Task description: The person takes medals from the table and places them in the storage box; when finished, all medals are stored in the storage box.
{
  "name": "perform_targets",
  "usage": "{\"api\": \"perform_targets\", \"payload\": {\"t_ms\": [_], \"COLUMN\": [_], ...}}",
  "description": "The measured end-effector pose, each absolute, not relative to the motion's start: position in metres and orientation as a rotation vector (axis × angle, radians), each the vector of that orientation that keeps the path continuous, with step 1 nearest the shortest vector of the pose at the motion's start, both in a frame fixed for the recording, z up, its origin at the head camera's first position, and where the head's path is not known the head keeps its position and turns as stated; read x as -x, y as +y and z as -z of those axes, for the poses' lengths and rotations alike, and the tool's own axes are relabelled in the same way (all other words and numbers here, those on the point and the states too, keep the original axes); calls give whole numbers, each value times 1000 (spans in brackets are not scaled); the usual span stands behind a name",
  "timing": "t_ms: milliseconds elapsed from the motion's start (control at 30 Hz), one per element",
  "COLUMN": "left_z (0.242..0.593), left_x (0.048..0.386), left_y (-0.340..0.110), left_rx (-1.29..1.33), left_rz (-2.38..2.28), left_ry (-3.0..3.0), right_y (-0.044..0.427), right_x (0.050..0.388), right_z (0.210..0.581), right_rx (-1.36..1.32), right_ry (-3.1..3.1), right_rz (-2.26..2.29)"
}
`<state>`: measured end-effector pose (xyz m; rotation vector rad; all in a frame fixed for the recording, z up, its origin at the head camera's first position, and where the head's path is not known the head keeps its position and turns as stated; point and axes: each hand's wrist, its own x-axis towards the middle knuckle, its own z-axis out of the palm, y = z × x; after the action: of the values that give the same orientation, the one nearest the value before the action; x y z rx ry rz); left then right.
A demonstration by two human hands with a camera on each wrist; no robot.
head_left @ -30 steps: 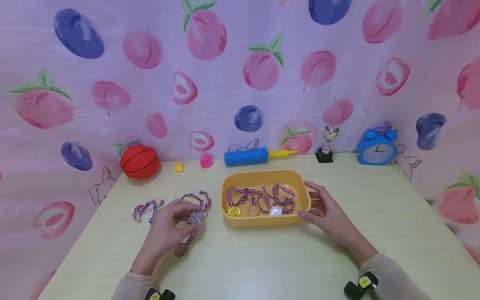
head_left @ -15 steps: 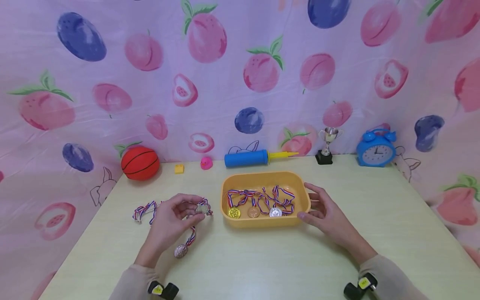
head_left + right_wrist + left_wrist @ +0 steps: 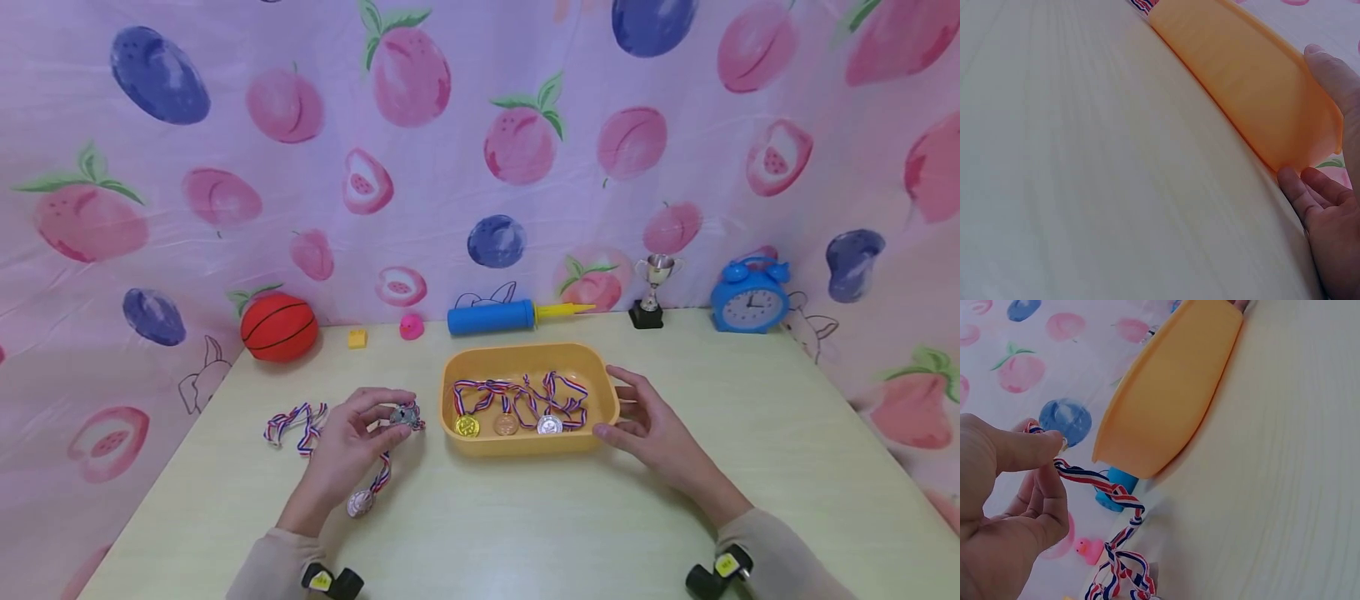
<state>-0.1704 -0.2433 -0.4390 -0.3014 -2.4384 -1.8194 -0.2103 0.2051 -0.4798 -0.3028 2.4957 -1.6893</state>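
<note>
My left hand (image 3: 348,442) pinches a medal (image 3: 403,416) between thumb and fingertips, just above the table left of the yellow tray (image 3: 528,446). Its red, white and blue ribbon (image 3: 1125,499) trails downward in the left wrist view. A second medal (image 3: 361,502) lies below that hand, its ribbon partly hidden. My right hand (image 3: 652,425) grips the tray's right end, thumb at the front corner and fingers along the side. Inside the tray rest a gold medal (image 3: 467,426), a bronze medal (image 3: 506,423) and a silver medal (image 3: 550,424), ribbons bunched behind them.
More striped ribbon (image 3: 296,427) lies left of my left hand. Along the back stand a small basketball (image 3: 280,327), a yellow block (image 3: 357,338), a pink duck (image 3: 411,327), a blue pump (image 3: 491,317), a trophy cup (image 3: 652,292) and a blue alarm clock (image 3: 750,298).
My left hand has moved slightly right with the medal, turning it and drawing its ribbon in. The medal lying below has shifted its glint. The right hand stays at the tray.
</note>
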Motion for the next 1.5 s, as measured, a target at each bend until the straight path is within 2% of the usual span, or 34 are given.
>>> {"api": "perform_targets", "payload": {"t_ms": [400,767,1500], "left_z": [436,430,368], "left_x": [170,180,208], "left_y": [-235,-236,-230], "left_rx": [176,314,455], "left_rz": [1827,1763,1635], "left_ry": [-2503,-2494,-2449], "right_y": [205,205,205], "right_x": [210,210,210], "right_z": [479,480,479], "right_rx": [294,298,290], "right_ry": [2494,2503,2484], "right_rz": [1686,1683,1692]}}
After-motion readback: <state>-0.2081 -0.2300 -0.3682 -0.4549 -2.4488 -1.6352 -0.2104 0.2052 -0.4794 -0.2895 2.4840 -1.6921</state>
